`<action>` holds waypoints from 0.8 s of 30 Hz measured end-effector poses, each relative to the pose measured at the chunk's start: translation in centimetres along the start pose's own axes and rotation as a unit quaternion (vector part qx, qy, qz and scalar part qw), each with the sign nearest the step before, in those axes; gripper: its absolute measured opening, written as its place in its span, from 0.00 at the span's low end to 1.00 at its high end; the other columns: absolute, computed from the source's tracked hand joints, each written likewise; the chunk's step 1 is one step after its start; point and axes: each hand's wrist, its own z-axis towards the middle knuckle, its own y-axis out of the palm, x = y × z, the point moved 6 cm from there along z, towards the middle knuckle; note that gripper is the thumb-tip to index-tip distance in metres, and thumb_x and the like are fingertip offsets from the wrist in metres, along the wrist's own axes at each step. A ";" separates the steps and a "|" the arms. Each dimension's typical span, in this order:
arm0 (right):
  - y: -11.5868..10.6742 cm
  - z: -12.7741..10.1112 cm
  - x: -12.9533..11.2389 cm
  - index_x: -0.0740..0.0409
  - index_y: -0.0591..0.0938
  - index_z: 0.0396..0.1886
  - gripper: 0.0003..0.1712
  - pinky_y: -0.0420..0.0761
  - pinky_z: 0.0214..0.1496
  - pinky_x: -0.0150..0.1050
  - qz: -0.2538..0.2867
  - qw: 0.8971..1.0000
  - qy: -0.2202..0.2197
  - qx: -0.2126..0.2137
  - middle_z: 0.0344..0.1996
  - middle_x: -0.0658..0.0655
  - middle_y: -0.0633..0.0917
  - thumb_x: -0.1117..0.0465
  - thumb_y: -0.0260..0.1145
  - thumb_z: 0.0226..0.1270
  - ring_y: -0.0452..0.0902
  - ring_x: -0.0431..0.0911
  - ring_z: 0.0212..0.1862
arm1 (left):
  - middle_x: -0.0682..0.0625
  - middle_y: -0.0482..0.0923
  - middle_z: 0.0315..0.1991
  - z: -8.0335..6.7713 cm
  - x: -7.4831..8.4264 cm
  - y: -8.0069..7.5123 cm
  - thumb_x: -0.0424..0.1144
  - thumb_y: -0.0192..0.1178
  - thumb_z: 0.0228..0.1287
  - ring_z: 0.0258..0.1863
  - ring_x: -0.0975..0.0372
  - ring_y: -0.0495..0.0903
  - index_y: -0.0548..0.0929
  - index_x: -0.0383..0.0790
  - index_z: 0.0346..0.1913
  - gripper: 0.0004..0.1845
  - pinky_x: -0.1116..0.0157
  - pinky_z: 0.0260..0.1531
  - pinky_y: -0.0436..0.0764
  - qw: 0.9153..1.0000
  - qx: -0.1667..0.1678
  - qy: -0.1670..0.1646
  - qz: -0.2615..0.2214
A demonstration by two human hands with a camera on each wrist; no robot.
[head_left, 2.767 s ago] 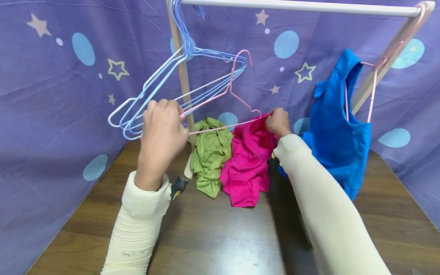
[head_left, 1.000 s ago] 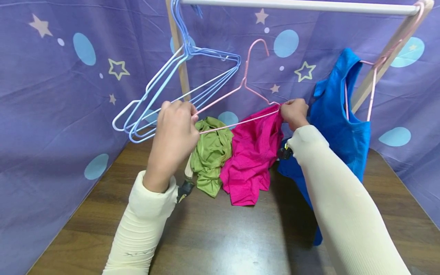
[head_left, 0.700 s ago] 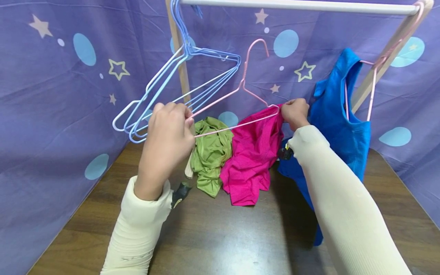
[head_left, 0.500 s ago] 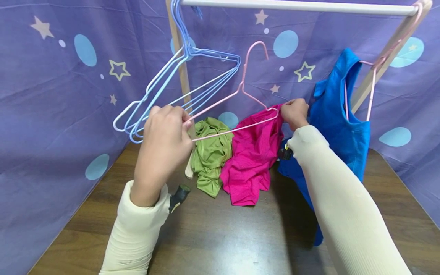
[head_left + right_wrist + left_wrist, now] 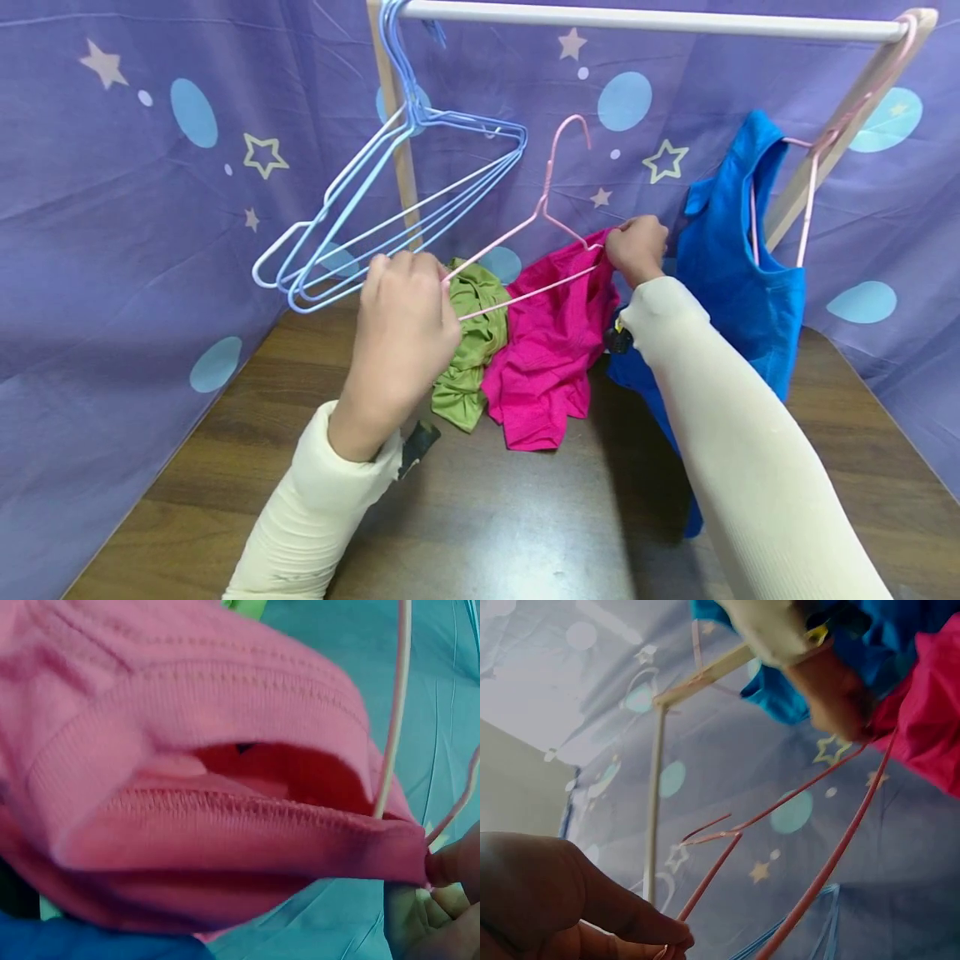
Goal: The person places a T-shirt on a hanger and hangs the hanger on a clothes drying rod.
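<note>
My left hand (image 5: 408, 333) grips one end of a pink wire hanger (image 5: 547, 200), whose hook points up. In the left wrist view, thumb and fingers pinch its thin wire. With my right hand (image 5: 637, 248) I pinch the edge of a bright pink knit garment (image 5: 540, 367), lifting its upper part while the lower part lies on the table. In the right wrist view, the garment's ribbed opening (image 5: 225, 742) gapes, and a hanger wire (image 5: 394, 720) runs into it near my right fingers. The hanger's far tip is hidden by cloth.
A crumpled green garment (image 5: 472, 350) lies left of the pink one on the wooden table (image 5: 487, 533). Several blue hangers (image 5: 412, 112) hang at the left of the rack bar (image 5: 645, 18). At the right a blue sleeveless top (image 5: 750, 250) hangs on another pink hanger.
Both hands have shifted right since the earliest frame. Over the last half second my left hand moved right and down with the hanger, and its far tip slipped into the garment's opening.
</note>
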 end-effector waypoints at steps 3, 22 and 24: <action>-0.1 -0.3 -0.5 0.64 0.86 0.35 0.16 0.78 0.59 0.57 -0.009 1.000 0.007 0.021 0.45 0.68 0.85 0.60 0.54 0.66 0.79 0.65 0.56 | 0.37 0.77 0.25 -0.1 0.3 1.0 0.24 0.61 0.58 0.28 0.42 0.72 0.80 0.28 0.28 0.03 0.50 0.34 0.70 1.000 0.008 -0.007 0.007; 0.4 -1.3 -2.0 0.61 0.81 0.30 0.12 0.79 0.60 0.48 0.062 0.998 0.004 0.033 0.44 0.68 0.86 0.62 0.53 0.66 0.78 0.60 0.59 | 0.38 0.75 0.25 0.3 0.0 4.1 0.23 0.58 0.58 0.31 0.41 0.73 0.78 0.29 0.29 0.02 0.50 0.35 0.70 1.000 0.025 -0.010 0.002; 0.5 -1.3 -2.1 0.62 0.82 0.33 0.12 0.78 0.61 0.48 0.064 0.997 0.004 0.033 0.45 0.67 0.86 0.62 0.53 0.66 0.78 0.59 0.60 | 0.38 0.76 0.26 0.4 -0.1 4.2 0.23 0.58 0.59 0.31 0.42 0.74 0.78 0.29 0.30 0.02 0.50 0.37 0.70 1.000 0.022 -0.011 -0.001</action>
